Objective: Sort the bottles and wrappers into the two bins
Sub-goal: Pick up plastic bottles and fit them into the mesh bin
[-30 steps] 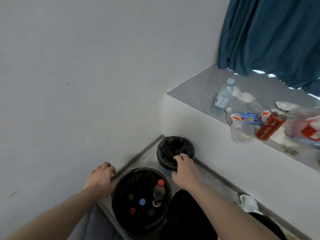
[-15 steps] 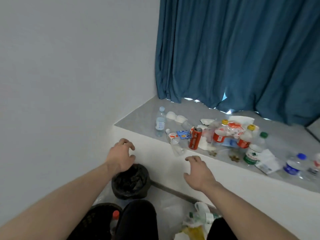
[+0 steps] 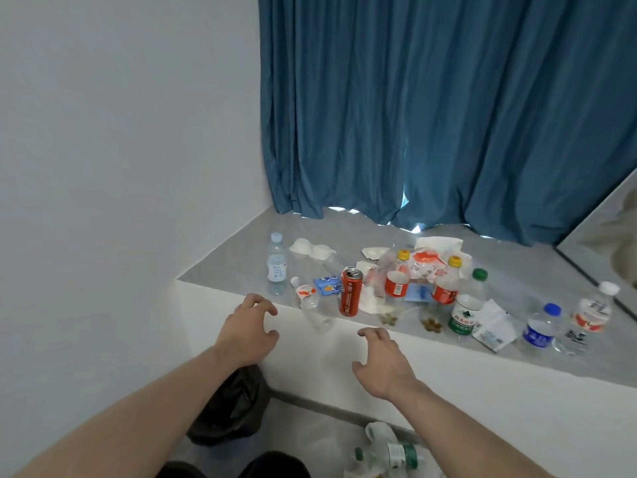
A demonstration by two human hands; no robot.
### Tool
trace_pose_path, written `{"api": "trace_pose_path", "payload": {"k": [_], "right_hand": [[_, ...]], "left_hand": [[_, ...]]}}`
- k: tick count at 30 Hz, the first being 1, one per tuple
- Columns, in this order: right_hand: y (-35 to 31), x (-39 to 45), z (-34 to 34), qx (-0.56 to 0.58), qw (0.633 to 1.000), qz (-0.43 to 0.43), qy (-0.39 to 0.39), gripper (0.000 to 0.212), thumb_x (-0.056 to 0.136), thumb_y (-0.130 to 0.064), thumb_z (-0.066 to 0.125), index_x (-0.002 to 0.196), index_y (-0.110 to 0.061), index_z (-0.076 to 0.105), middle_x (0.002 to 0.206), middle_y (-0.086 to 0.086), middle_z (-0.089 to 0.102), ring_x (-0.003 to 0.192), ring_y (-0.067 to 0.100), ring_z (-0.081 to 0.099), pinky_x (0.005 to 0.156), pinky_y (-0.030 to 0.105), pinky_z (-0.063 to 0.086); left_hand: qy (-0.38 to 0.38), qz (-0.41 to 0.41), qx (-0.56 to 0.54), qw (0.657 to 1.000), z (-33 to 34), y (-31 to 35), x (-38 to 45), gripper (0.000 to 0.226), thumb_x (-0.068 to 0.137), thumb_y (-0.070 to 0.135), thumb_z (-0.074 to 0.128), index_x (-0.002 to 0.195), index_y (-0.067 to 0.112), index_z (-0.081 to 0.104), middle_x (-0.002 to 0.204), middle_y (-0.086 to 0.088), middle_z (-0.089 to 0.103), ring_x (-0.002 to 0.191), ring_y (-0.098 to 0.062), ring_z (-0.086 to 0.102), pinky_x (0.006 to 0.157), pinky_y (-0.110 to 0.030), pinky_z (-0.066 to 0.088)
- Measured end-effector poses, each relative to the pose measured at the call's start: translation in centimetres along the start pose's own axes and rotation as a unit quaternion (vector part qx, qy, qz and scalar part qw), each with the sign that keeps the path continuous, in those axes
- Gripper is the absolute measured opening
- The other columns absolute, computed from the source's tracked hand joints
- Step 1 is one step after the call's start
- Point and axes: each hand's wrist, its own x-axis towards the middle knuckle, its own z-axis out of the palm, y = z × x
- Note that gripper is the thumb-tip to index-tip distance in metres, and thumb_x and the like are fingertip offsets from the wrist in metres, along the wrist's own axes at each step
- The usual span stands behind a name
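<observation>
Bottles and wrappers lie scattered on a grey ledge (image 3: 241, 257). A clear water bottle (image 3: 276, 265) stands at the left, a red can (image 3: 350, 292) near the front edge, a toppled clear bottle (image 3: 311, 307) beside it. Two red-labelled bottles (image 3: 396, 282) stand among white wrappers (image 3: 437, 246). My left hand (image 3: 250, 327) hovers empty with loosely curled fingers just before the ledge's edge. My right hand (image 3: 382, 362) hovers empty lower, in front of the white ledge face. A black-bagged bin (image 3: 234, 408) sits on the floor, partly hidden by my left forearm.
A green-capped bottle (image 3: 467, 305), a blue-capped bottle (image 3: 539, 327) and a white-capped bottle (image 3: 589, 315) stand to the right. Blue curtain (image 3: 431, 115) hangs behind. White wall on the left. Bagged litter with a green bottle (image 3: 393, 453) lies on the floor.
The view swung up from the two floor bins to the ledge. Both hands left the bins and rose toward the ledge's edge, holding nothing.
</observation>
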Motion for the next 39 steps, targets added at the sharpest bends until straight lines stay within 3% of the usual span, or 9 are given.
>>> {"api": "trace_pose_path", "payload": {"k": [5,10,15,20,24,29,34,39], "right_hand": [[-2.8,6.1,1.4,0.027,0.999,-0.036,0.001,0.067,0.09,-0.031,0.065,0.15,-0.026,0.036,0.154,-0.003,0.033,0.136,0.022,0.044,0.112,0.036,0.042],[-5.2,12.7,3.7,0.05,0.996,-0.072,0.004,0.068,0.092,-0.031,0.068,0.151,-0.028,0.033,0.156,-0.005,0.031,0.141,0.022,0.039,0.116,0.036,0.039],[-6.5,19.2,6.8,0.011,0.996,-0.086,0.006,0.078,0.093,-0.035,0.066,0.158,-0.025,0.024,0.164,0.0,0.025,0.151,0.027,0.024,0.123,0.041,0.023],[-6.4,23.5,9.8,-0.026,0.997,-0.073,0.006,0.08,0.091,-0.034,0.068,0.157,-0.022,0.024,0.164,0.004,0.025,0.15,0.029,0.025,0.124,0.041,0.019],[-5.7,24.4,11.0,-0.016,0.999,-0.051,0.005,0.085,0.092,-0.022,0.072,0.159,-0.026,0.019,0.163,0.001,0.025,0.146,0.028,0.032,0.12,0.04,0.029],[-5.2,23.3,11.6,-0.009,0.999,-0.048,-0.002,0.096,0.09,-0.017,0.075,0.159,-0.031,0.01,0.165,0.001,0.021,0.144,0.028,0.036,0.118,0.04,0.035],[-4.9,18.9,10.4,0.048,0.997,-0.056,0.003,0.098,0.084,-0.01,0.076,0.156,-0.034,0.014,0.159,-0.005,0.032,0.139,0.023,0.039,0.114,0.038,0.041],[-4.7,12.5,8.1,0.144,0.985,-0.089,0.024,0.091,0.083,-0.011,0.068,0.154,-0.04,0.02,0.152,-0.013,0.037,0.131,0.014,0.039,0.111,0.031,0.037]], "left_hand": [[0.006,-0.032,-0.024,0.999,-0.6,-1.0,6.6,0.047,0.083,0.028,0.067,0.128,0.027,0.055,0.138,0.007,0.039,0.112,-0.022,0.057,0.097,-0.037,0.05],[0.036,-0.008,0.004,0.999,-0.8,-1.1,13.7,0.061,0.081,0.026,0.071,0.137,0.022,0.046,0.143,0.001,0.034,0.124,-0.028,0.051,0.103,-0.037,0.044],[0.055,0.023,0.088,0.994,0.0,-1.2,20.2,0.082,0.08,0.029,0.072,0.149,0.03,0.028,0.16,-0.001,0.01,0.14,-0.033,0.034,0.109,-0.047,0.042],[0.037,0.02,0.12,0.992,0.6,-1.2,25.4,0.087,0.087,0.031,0.067,0.157,0.038,0.015,0.167,0.005,-0.007,0.15,-0.036,0.017,0.116,-0.052,0.035],[-0.02,0.014,0.155,0.988,2.0,-1.9,27.4,0.07,0.095,0.033,0.056,0.157,0.034,0.024,0.167,0.005,0.005,0.145,-0.035,0.027,0.116,-0.051,0.035],[0.044,0.067,0.197,0.977,2.5,-1.9,26.6,0.043,0.102,0.024,0.051,0.144,0.031,0.045,0.143,-0.002,0.033,0.123,-0.028,0.042,0.102,-0.043,0.049],[0.057,0.047,0.127,0.989,0.0,-2.1,22.9,0.029,0.099,0.018,0.055,0.127,0.023,0.054,0.13,-0.003,0.041,0.116,-0.027,0.049,0.093,-0.038,0.048],[0.099,0.041,0.059,0.993,-4.2,-3.0,16.8,0.026,0.098,0.018,0.057,0.123,0.024,0.059,0.128,-0.002,0.042,0.106,-0.026,0.055,0.085,-0.031,0.043]]}}
